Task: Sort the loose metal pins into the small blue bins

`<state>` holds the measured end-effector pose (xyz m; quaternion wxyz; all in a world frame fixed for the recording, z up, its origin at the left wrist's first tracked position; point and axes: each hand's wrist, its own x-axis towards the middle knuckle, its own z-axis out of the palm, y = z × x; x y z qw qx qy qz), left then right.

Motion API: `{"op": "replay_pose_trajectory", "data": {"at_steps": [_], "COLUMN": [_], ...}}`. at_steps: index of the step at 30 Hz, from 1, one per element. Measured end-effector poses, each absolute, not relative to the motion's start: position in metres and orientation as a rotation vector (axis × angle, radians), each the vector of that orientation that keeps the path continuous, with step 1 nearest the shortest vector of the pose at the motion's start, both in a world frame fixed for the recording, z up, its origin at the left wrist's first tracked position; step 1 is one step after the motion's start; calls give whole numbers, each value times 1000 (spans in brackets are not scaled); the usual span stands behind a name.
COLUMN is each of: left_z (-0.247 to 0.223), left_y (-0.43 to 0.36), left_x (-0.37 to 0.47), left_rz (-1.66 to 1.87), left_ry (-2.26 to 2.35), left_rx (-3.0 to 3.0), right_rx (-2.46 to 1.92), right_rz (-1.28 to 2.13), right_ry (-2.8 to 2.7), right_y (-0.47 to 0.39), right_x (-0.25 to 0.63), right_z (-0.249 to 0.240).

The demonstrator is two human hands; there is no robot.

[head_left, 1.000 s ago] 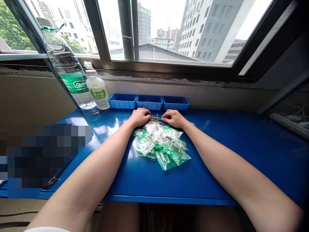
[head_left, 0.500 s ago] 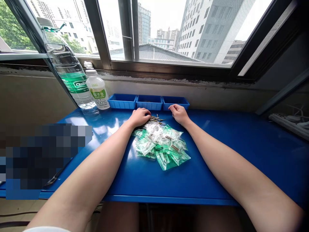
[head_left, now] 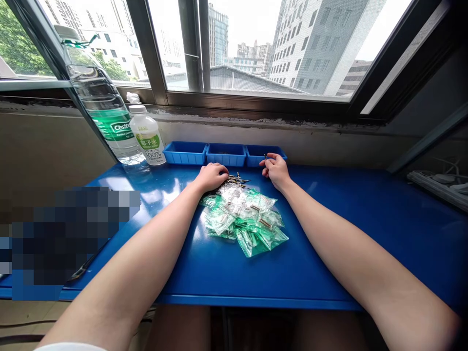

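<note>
My left hand (head_left: 212, 176) rests on the blue table, its fingers laid loosely against a pile of thin gold-and-dark metal pieces (head_left: 238, 180), either screws or small bits. Their exact kind is too small to tell. In front of the right-hand blue bin (head_left: 249, 157), my right hand (head_left: 275, 170) pinches a small dark metal piece (head_left: 265, 156) between thumb and forefinger. Its other fingers are curled. Nearer me lies a heap of clear and green plastic packets (head_left: 244, 219), some with metal pieces showing inside.
A middle bin (head_left: 226, 158) and a left bin (head_left: 185, 155) stand in the same row below the window. Left of them are a white-capped coconut water bottle (head_left: 148, 136) and a large water bottle (head_left: 106, 107). A power strip (head_left: 437, 190) lies at the far right.
My right hand has risen slightly and turned at the right bin, its fingers lifting so that the small metal piece now shows. My left hand and the packets have stayed in place.
</note>
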<state>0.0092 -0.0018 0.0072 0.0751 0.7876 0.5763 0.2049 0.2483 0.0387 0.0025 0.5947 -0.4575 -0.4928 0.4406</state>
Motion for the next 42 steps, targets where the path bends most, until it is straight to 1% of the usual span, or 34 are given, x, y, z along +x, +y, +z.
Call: {"op": "replay_pose_trajectory", "data": {"at_steps": [12,29,42], "left_z": [5,6,6], "left_y": [-1,-2,-1], "left_x": [8,9,9], "left_rz": [619,615,622], "left_ry": [1721,1719,1717], "left_rx": [2360,2364,2363], "right_rx": [-1068,-1158,-1198], "right_rz": [960,1020,1000], "right_ry": [-1116,-869,-856], "right_y": [39,41,39], "right_x": [251,251,251], "right_z": [2,9,12]}}
